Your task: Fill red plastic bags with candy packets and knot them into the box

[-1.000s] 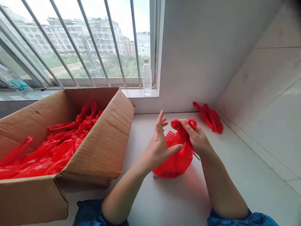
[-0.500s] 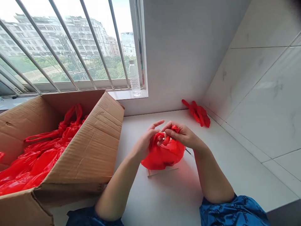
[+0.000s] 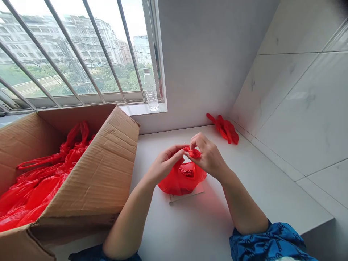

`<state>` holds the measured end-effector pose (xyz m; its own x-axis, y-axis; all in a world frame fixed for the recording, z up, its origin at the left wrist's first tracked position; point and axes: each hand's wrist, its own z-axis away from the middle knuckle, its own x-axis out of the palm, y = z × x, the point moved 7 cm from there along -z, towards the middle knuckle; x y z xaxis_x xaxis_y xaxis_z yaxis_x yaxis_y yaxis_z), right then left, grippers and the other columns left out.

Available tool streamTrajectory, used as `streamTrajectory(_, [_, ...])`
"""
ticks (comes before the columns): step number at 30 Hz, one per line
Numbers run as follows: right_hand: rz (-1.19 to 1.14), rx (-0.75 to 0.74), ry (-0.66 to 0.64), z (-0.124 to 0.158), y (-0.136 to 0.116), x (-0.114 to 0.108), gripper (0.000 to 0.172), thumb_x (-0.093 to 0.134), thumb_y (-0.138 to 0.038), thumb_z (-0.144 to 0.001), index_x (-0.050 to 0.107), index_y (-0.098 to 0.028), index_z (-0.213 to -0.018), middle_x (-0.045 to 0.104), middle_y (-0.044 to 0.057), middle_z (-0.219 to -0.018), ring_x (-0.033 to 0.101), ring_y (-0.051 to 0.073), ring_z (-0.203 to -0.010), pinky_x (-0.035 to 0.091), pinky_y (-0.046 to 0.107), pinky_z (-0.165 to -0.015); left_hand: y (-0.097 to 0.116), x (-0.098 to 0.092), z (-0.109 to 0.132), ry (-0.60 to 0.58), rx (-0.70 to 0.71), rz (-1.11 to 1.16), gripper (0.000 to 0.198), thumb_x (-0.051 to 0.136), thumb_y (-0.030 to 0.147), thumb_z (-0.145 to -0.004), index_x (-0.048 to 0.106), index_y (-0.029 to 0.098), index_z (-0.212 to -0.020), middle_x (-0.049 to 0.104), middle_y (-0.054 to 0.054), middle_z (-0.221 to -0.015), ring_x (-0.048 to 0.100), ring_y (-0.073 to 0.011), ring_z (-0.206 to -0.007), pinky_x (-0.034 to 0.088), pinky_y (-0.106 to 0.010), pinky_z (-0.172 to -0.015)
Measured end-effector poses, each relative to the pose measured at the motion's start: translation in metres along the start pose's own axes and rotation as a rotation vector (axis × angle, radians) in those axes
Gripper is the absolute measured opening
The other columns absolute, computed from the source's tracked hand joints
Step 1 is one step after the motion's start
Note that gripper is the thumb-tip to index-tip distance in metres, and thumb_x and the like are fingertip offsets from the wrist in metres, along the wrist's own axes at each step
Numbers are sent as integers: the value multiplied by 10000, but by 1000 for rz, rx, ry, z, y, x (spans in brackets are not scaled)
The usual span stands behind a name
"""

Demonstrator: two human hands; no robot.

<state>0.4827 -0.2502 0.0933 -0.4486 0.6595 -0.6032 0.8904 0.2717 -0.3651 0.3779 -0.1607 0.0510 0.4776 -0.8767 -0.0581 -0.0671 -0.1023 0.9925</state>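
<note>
Between my hands a red plastic bag (image 3: 176,183) sits low on the white counter, bulging, with a dark red printed item (image 3: 188,172) showing through its opening. My left hand (image 3: 166,164) pinches the bag's upper part between thumb and fingers from the left. On the other side, my right hand (image 3: 206,154) has its fingers curled round the bunched handle end of the same bag. Under the bag lies a flat pale board or box (image 3: 187,195), mostly covered.
At left stands an open cardboard box (image 3: 108,163) heaped with red plastic bags (image 3: 51,181). Another crumpled red bag (image 3: 225,128) lies by the back wall. A clear bottle (image 3: 150,90) stands on the sill of the barred window. White counter (image 3: 266,195) extends to the right.
My right hand has turned, its knuckles now higher, bunching the handle end. My left fingers have closed in from a looser spread. The bag's opening now shows the printed item inside.
</note>
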Motion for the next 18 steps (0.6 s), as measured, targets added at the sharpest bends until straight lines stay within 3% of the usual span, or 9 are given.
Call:
streamTrajectory(3, [150,-24,17,4,1,-5,294,589,-319,-949,417,-211,-737,469,-17,-740,406,129,-651,300,268,-586,0,-8,1,124,52,50,378,585,459,-950,702,195,-1194,701,-77,-1097,632,-176,-934,487,-266,-819])
streamTrajectory(5, [158,1,-42,9,3,-5,375,553,-340,-971,371,-203,-674,394,-36,-662,316,114,-583,243,277,-556,-2,-13,-1,196,101,103,339,629,432,-929,725,187,-1142,710,-80,-1087,639,-182,-968,487,-270,-859])
streamTrajectory(8, [36,111,-267,23,5,0,413,502,-347,-993,330,-196,-649,331,-47,-625,271,103,-555,210,274,-532,-15,-27,-8,351,127,236,268,714,376,-873,753,180,-1051,725,-61,-990,642,-156,-913,483,-253,-856])
streamTrajectory(11, [-62,245,-500,40,8,4,417,492,-329,-984,277,-198,-653,308,-50,-613,271,99,-565,208,264,-532,-42,-44,-18,524,54,589,162,727,239,-860,760,163,-999,715,-44,-930,637,-101,-824,491,-214,-813])
streamTrajectory(14, [-69,336,-618,54,12,1,419,493,-314,-963,228,-199,-659,263,-50,-608,250,102,-572,188,267,-530,-67,-58,-24,712,-35,916,128,632,82,-895,742,124,-946,689,-37,-816,641,-75,-732,516,-194,-757])
streamTrajectory(18, [-75,357,-752,66,13,5,421,490,-329,-948,208,-197,-665,241,-49,-613,226,103,-572,172,278,-526,-79,-75,-27,842,-51,1017,230,500,31,-954,696,119,-871,650,-18,-728,631,-53,-655,532,-165,-709])
